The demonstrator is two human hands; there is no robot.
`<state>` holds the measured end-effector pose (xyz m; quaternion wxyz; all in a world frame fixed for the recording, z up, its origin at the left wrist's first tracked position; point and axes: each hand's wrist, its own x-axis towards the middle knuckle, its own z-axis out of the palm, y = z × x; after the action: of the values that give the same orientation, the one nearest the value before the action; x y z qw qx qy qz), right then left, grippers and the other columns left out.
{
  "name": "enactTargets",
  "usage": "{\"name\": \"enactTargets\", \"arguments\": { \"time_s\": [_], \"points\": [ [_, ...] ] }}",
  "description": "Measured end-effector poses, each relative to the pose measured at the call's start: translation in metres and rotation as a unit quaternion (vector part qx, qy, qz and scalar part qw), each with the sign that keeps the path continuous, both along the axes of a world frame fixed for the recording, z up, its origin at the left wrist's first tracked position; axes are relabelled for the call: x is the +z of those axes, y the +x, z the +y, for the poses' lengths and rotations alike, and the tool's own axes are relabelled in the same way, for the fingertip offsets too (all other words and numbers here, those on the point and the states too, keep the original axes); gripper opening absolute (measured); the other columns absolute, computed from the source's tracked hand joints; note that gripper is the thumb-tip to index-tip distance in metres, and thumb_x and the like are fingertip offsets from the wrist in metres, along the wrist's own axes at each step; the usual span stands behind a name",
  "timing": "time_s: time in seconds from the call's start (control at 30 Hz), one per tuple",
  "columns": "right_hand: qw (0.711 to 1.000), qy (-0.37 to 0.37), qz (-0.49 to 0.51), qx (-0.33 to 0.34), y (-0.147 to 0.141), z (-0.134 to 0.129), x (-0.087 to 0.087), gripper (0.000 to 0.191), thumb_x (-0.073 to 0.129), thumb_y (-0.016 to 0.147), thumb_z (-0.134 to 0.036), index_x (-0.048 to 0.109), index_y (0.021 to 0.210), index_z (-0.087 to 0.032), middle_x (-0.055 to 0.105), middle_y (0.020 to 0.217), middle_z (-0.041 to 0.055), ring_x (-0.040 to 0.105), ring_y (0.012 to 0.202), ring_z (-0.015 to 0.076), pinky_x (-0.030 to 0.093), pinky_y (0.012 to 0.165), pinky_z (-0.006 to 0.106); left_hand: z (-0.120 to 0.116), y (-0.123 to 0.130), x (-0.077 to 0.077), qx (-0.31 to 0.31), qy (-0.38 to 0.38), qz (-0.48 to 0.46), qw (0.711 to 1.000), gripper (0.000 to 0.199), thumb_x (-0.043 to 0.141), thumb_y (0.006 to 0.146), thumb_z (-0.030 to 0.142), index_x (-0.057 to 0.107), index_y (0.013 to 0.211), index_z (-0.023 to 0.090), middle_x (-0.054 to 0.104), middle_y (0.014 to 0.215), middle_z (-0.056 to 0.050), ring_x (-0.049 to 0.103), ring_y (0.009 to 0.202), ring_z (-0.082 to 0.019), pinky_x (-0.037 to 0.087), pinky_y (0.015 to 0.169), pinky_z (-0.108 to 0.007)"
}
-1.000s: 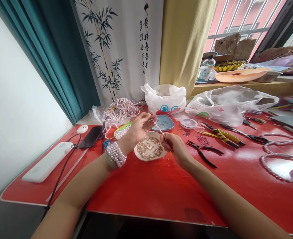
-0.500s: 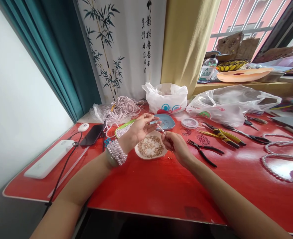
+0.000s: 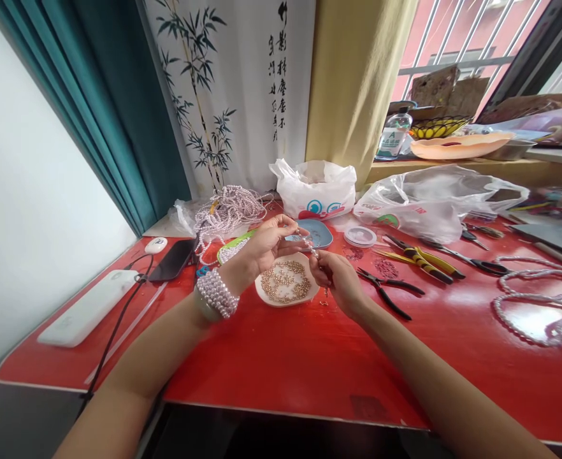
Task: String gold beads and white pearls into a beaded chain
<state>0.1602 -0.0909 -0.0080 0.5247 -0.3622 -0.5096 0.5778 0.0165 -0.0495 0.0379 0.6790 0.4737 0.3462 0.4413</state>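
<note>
Two narrow grips, left hand [image 3: 267, 248] and right hand [image 3: 337, 278], pinch the bead string [image 3: 313, 251], so imo keep it lightly taut near the dish [image 3: 264, 297].

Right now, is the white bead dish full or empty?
Neither: the white bead dish is partly filled. Gold-coloured beads lie scattered in it, with pale bare patches showing between them.
</note>
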Motion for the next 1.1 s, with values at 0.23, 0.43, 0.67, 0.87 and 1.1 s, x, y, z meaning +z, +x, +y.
{"name": "enactTargets", "arguments": {
  "time_s": [0.23, 0.43, 0.67, 0.87, 1.1],
  "points": [
    [1.000, 0.005, -0.003, -0.026, 0.0009, -0.0012, 0.0033, 0.019, 0.044, 0.070, -0.025, 0.049, 0.054, -0.017, 0.019, 0.042, -0.0092, 0.011, 0.040, 0.0062, 0.008, 0.041, 0.025, 0.0010, -0.0007, 0.0025, -0.013, -0.001, 0.011, 1.000, 0.014, 0.050, 0.083, 0.011, 0.044, 0.072, 0.017, 0.063, 0.077, -0.004, 0.065, 0.057, -0.012, 0.049, 0.049, -0.018],
    [1.000, 0.011, -0.003, -0.013, -0.0005, -0.0019, 0.0023, 0.015, 0.042, 0.065, -0.022, 0.046, 0.051, -0.018, 0.030, 0.039, -0.0066, 0.022, 0.038, 0.0071, 0.014, 0.041, 0.025, 0.0003, -0.0001, 0.0002, -0.035, -0.007, 0.015, 0.999, 0.014, 0.054, 0.080, 0.010, 0.045, 0.072, 0.017, 0.063, 0.076, -0.004, 0.064, 0.056, -0.012, 0.051, 0.052, -0.021],
    [1.000, 0.009, -0.006, -0.029, 0.0011, -0.0016, 0.0039, 0.017, 0.046, 0.069, -0.026, 0.052, 0.056, -0.016, 0.021, 0.041, -0.0097, 0.012, 0.039, 0.0058, 0.007, 0.042, 0.025, 0.0006, -0.0003, 0.0000, -0.040, -0.007, 0.016, 0.999, 0.014, 0.052, 0.082, 0.011, 0.045, 0.072, 0.017, 0.063, 0.078, -0.004, 0.064, 0.057, -0.012, 0.051, 0.053, -0.022],
    [1.000, 0.008, -0.009, -0.017, 0.0012, -0.0008, 0.0029, 0.015, 0.043, 0.066, -0.022, 0.044, 0.051, -0.018, 0.030, 0.040, -0.0070, 0.022, 0.038, 0.0063, 0.013, 0.041, 0.024, -0.0021, 0.0005, -0.0001, -0.057, 0.014, 0.034, 0.998, 0.013, 0.052, 0.081, 0.011, 0.045, 0.072, 0.016, 0.063, 0.078, -0.005, 0.065, 0.060, -0.014, 0.051, 0.057, -0.024],
    [0.998, 0.001, -0.030, -0.050, 0.0026, 0.0006, 0.0040, 0.020, 0.048, 0.068, -0.029, 0.053, 0.054, -0.016, 0.020, 0.042, -0.0098, 0.012, 0.039, 0.0052, 0.007, 0.041, 0.024, -0.0034, 0.0031, 0.0001, -0.059, 0.032, 0.041, 0.997, 0.013, 0.051, 0.082, 0.012, 0.045, 0.072, 0.016, 0.064, 0.076, -0.004, 0.065, 0.062, -0.013, 0.047, 0.054, -0.020]
  ]
}}
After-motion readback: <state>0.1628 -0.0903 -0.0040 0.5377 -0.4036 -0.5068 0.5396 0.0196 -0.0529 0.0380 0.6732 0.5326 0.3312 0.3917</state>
